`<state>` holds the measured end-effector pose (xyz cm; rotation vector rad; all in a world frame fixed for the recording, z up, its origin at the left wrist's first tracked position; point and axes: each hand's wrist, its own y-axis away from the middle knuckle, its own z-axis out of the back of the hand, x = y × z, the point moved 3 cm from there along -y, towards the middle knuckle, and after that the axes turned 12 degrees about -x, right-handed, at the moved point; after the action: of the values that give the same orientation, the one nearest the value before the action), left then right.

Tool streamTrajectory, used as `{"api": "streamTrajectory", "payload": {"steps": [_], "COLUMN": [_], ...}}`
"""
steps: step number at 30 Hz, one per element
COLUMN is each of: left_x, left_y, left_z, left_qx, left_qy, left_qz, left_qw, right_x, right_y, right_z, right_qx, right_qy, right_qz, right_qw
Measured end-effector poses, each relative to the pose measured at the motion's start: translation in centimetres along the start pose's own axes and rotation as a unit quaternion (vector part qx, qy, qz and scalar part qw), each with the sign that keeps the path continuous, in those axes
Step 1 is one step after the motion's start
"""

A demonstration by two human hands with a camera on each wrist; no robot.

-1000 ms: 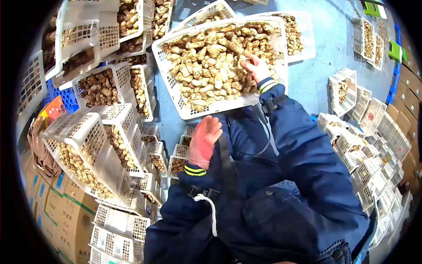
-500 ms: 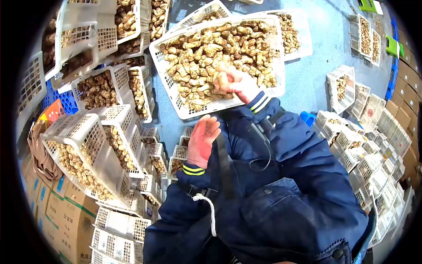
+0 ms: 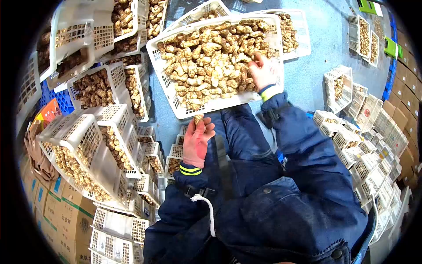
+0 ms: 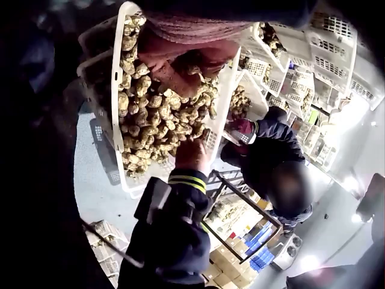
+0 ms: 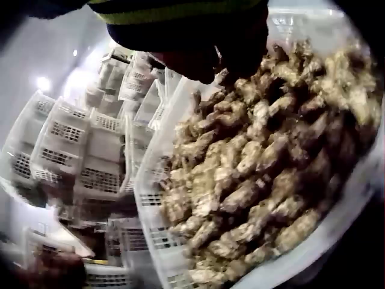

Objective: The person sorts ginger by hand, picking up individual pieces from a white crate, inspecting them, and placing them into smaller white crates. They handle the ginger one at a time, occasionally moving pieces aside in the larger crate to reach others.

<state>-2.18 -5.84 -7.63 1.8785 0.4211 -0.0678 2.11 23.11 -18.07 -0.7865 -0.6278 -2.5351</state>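
A large white perforated basket (image 3: 181, 111) in the head view is heaped with knobbly cream-and-brown mushrooms (image 3: 213, 66). Below its near edge, my left hand (image 3: 198, 143), palm up, pinches one mushroom (image 3: 198, 118) between thumb and fingers. In the left wrist view that hand (image 4: 174, 66) is dim above the heap, which hides the held piece. My right hand (image 3: 263, 72) reaches over the basket's right side, fingertips down among the mushrooms; I cannot tell whether they grip one. The right wrist view shows that hand (image 5: 198, 63) as a dark shape at the heap's edge.
Stacked white baskets of mushrooms (image 3: 83, 171) crowd the left, above cardboard boxes (image 3: 68, 220). More basket stacks (image 3: 373, 176) stand on the right. Another filled basket (image 3: 303, 33) lies behind the large one on the blue floor (image 3: 318, 75). The left wrist view shows another person (image 4: 271, 150).
My right hand moved left over the heap holding a mushroom, then back to the basket's right side. My left hand, empty before, now holds a mushroom.
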Motion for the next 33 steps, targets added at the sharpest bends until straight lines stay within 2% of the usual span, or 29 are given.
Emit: {"api": "streamTrajectory", "payload": {"steps": [1,3,4,5,7,8,9,11,13,16,20,21,23,24,25,26,27,28,29,30,31,32,33], "left_x": [0.0,0.0,-0.3,-0.4,-0.4,-0.4,-0.5,0.0,0.5,0.3,0.9,0.9,1.3,1.0,0.9,0.8,1.0,1.3,1.5,1.5,2.0,2.0,1.9], "left_y": [0.1,0.3,0.7,0.6,0.6,0.7,0.6,0.4,0.1,0.7,0.2,0.0,-0.4,0.0,0.0,0.1,-0.1,-0.5,-0.8,-0.7,-0.8,-1.2,-1.5], "left_z": [-0.2,-0.6,-1.2,-1.1,-0.9,-0.8,-0.9,-1.2,-1.6,-3.4,-3.1,-2.7,-2.3,-3.3,-3.9,-4.2,-4.2,-4.1,-4.1,-4.6,-4.1,-4.0,-4.0], "left_qx": [0.0,0.002,-0.035,-0.036,-0.034,-0.034,-0.036,-0.035,0.02,0.034,0.065,0.077,0.103,0.076,0.049,0.108,0.107,0.09,0.073,0.102,0.075,0.055,0.034], "left_qy": [0.001,0.01,-0.021,-0.022,-0.011,-0.012,-0.016,-0.018,0.067,0.057,0.039,0.025,0.013,0.011,0.01,0.046,0.047,0.031,0.016,0.005,0.013,-0.031,-0.075], "left_qz": [0.0,0.039,0.034,0.032,0.042,0.046,0.036,0.029,0.045,0.031,0.015,0.014,0.013,0.005,-0.004,-0.015,-0.013,-0.016,-0.02,-0.005,-0.009,0.023,0.056], "left_qw": [1.0,0.999,0.999,0.999,0.998,0.998,0.999,0.999,0.997,0.997,0.997,0.997,0.995,0.997,0.999,0.993,0.993,0.995,0.997,0.995,0.997,0.998,0.995], "right_x": [-1.2,-3.3,-4.2,-5.1,-5.7,-6.1,-7.3,-5.7,-1.3,-0.5,3.4,3.1,1.4,2.6,3.1,4.2,5.6,7.0,8.1,8.9,9.3,9.1,6.0], "right_y": [-1.6,-3.7,-4.0,-4.2,-4.3,-3.6,-3.1,-1.3,0.0,1.1,4.0,4.9,6.4,6.9,7.3,8.1,8.8,8.8,10.0,9.9,9.8,8.4,6.3], "right_z": [0.1,-1.6,-2.3,-2.6,-2.7,-2.5,-1.9,-0.1,2.5,2.2,2.7,2.3,1.2,2.0,2.4,2.6,2.8,2.9,3.7,4.4,5.0,5.2,4.1], "right_qx": [-0.059,-0.05,-0.031,-0.009,-0.01,-0.049,0.028,0.077,0.129,0.204,0.253,0.232,0.25,0.226,0.214,0.216,0.217,0.239,0.315,0.347,0.375,0.337,0.166], "right_qy": [0.161,0.217,0.189,0.179,-0.056,-0.248,-0.33,-0.514,-0.478,-0.548,-0.513,-0.513,-0.536,-0.516,-0.478,-0.489,-0.499,-0.349,-0.288,-0.231,-0.173,-0.249,0.004], "right_qz": [0.015,-0.011,-0.051,-0.081,-0.086,-0.101,-0.211,-0.245,-0.245,-0.243,-0.261,-0.291,-0.304,-0.315,-0.293,-0.263,-0.234,-0.062,-0.006,0.045,0.096,0.012,0.223], "right_qw": [0.985,0.975,0.98,0.98,0.995,0.962,0.92,0.819,0.834,0.774,0.778,0.774,0.747,0.764,0.8,0.803,0.806,0.904,0.904,0.908,0.906,0.908,0.961]}}
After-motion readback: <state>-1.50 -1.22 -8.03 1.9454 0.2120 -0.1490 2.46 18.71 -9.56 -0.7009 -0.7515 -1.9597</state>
